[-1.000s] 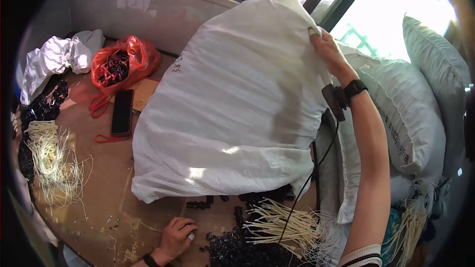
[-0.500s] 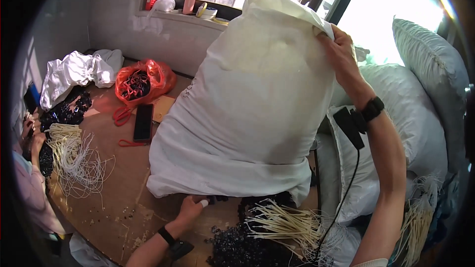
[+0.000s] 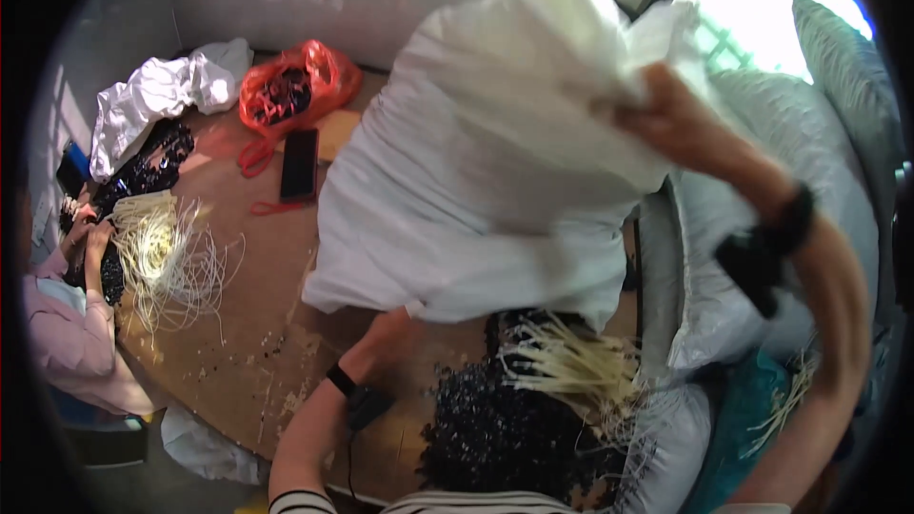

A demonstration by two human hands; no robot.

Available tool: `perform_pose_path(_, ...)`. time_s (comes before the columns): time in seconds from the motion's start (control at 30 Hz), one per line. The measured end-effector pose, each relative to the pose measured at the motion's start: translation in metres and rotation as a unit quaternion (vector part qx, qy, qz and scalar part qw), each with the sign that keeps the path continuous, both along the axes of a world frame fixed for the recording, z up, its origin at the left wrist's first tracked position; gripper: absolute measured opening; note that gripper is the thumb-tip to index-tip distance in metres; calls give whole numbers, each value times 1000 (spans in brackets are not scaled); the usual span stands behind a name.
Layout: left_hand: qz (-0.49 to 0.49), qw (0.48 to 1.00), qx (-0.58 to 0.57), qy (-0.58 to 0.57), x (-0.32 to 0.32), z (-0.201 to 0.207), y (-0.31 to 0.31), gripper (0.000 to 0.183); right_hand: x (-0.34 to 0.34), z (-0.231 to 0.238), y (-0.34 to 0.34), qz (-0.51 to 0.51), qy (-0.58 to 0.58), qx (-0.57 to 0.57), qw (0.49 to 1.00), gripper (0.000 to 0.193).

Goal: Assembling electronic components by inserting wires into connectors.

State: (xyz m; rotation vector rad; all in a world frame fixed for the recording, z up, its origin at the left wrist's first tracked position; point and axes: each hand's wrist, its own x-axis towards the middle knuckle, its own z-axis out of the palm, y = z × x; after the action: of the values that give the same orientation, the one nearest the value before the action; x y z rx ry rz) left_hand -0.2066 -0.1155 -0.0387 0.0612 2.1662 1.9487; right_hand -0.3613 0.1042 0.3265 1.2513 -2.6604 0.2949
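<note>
A large, bulging white sack (image 3: 466, 181) stands on the brown table in front of me, its upper part smeared by motion. My right hand (image 3: 662, 119) is closed on the cloth near the sack's top right. Down at the bottom edge of the sack is my left hand (image 3: 388, 335), with a white wrap on one finger; its fingertips are blurred and partly hidden by the sack. Close to that hand lies a heap of small black pieces (image 3: 486, 428). A bundle of cream-coloured strings (image 3: 571, 362) rests on the heap's far side.
Left of the sack are a red plastic bag (image 3: 328, 86) of dark pieces, red scissors (image 3: 255, 157) and a phone (image 3: 299, 167). A co-worker's hands (image 3: 93, 233) work beside more pale strings (image 3: 157, 243). Full white sacks (image 3: 790, 190) lean at the right by the window.
My right hand has swung to the right and slightly down, pulling the sack's top with it. The whole view has shifted, showing more of the table's near side.
</note>
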Motion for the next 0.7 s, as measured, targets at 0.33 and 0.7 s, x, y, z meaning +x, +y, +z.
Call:
perform_pose_path(0.33, -174, 965, -135, 140, -8, 60, 35, 38, -133, 91, 23, -41, 118, -327, 937, 23)
perform_pose_path(0.7, -40, 980, 140, 134, -153, 32, 45, 49, -122, -29, 45, -50, -106, -168, 979, 31)
